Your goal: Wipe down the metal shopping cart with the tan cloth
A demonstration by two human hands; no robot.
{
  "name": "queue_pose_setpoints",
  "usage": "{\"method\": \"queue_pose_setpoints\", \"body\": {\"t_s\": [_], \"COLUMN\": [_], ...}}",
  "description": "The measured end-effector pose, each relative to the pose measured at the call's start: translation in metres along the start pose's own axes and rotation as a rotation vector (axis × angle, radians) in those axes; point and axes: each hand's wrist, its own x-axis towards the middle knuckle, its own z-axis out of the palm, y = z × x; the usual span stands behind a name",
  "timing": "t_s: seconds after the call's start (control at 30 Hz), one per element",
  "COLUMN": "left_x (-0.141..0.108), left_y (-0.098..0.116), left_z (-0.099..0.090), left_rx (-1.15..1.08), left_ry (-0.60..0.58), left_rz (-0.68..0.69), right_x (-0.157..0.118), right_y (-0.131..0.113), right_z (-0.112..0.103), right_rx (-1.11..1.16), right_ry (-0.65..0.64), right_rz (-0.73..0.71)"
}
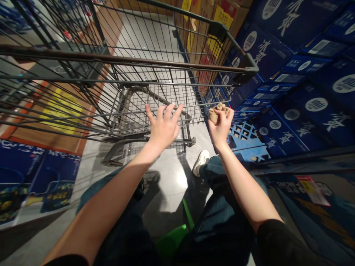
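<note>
A dark wire shopping cart point(177, 65) stands close in front of me, tilted across the view. My left hand point(164, 127) has its fingers spread and reaches to the cart's side wires; whether the fingertips press on them I cannot tell. In my right hand point(220, 127) is a crumpled beige cloth point(215, 115), pinched between thumb and fingers, right by the cart's corner wires. Part of the cloth is hidden by the fingers.
Blue printed cartons point(294, 111) are stacked on the right, beside a blue plastic crate point(246, 138). Brown boxes point(199, 40) with yellow labels stand behind the cart. A wooden display point(50, 129) borders the left. Something green point(173, 238) lies between my legs.
</note>
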Motion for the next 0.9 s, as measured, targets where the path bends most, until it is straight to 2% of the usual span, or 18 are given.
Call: {"method": "queue_pose_setpoints", "body": {"t_s": [0.1,0.27,0.33,0.43,0.5,0.6,0.7,0.83,0.9], "left_x": [-0.001,-0.002,-0.001,-0.001,-0.001,0.000,0.001,0.001,0.000], "left_y": [-0.002,-0.002,-0.001,-0.001,-0.001,-0.002,-0.003,-0.001,-0.001], "left_z": [0.000,0.001,0.001,0.001,0.001,0.001,0.000,-0.002,-0.003], "left_rx": [0.003,-0.002,-0.002,-0.001,-0.002,-0.003,0.010,0.029,0.024], "left_ry": [0.008,0.007,0.007,0.001,-0.004,-0.005,-0.007,-0.032,-0.038], "left_rz": [0.007,0.007,0.002,-0.007,-0.009,0.008,0.028,0.021,0.017], "right_x": [0.001,0.022,0.020,0.000,-0.018,-0.038,-0.038,-0.020,-0.014], "right_y": [-0.002,0.011,0.007,-0.007,-0.014,-0.013,-0.005,0.001,0.002], "right_z": [-0.007,-0.040,-0.041,-0.020,0.001,0.026,0.031,0.020,0.015], "right_rx": [-0.014,-0.046,-0.020,0.009,-0.037,-0.099,-0.043,0.136,0.160], "right_ry": [-0.010,0.079,0.036,-0.179,-0.327,-0.396,-0.339,-0.125,-0.085], "right_rz": [-0.075,-0.072,-0.129,-0.253,-0.247,-0.189,-0.162,-0.118,-0.105]}}
